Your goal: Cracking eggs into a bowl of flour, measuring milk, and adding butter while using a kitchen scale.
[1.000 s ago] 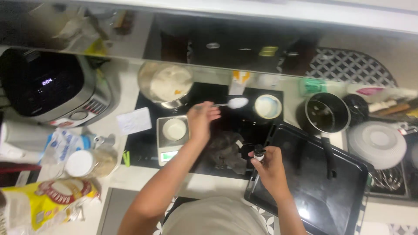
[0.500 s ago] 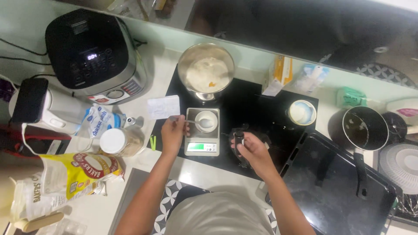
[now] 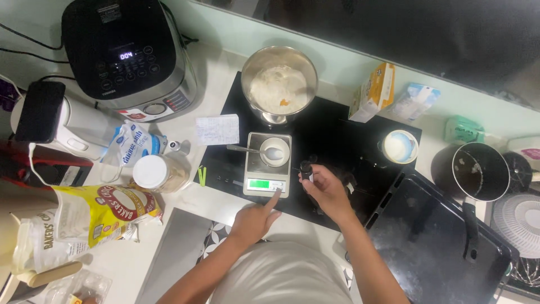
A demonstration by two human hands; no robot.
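The person's left hand [image 3: 254, 220] reaches forward with its index finger stretched out, the tip touching the front edge of the small kitchen scale [image 3: 268, 164] just below its lit green display, while the other fingers are curled in and hold nothing. The right hand [image 3: 326, 191] is closed around a small dark bottle [image 3: 306, 170], held upright just to the right of the scale and above the black cooktop [image 3: 337, 146]. On the scale's platform sits a little white bowl [image 3: 275, 152] with a metal spoon [image 3: 247, 150] resting across it, its handle sticking out to the left. The step in hand looks like weighing: a button press at the scale's front, with the bottle held ready beside the bowl. The next move would call for a steady tilt of the bottle over the small bowl, and the spoon handle is the thing to avoid knocking. Room is tight behind, where the steel mixing bowl [image 3: 279, 84] with flour stands just past the scale. To the left lie a paper note [image 3: 217, 129], a white-lidded jar [image 3: 160, 173] and a yellow flour bag [image 3: 95, 217]; to the right a white cup [image 3: 400, 147] and a dark baking tray [image 3: 439, 247]. The freest space is the strip of counter at the near edge.
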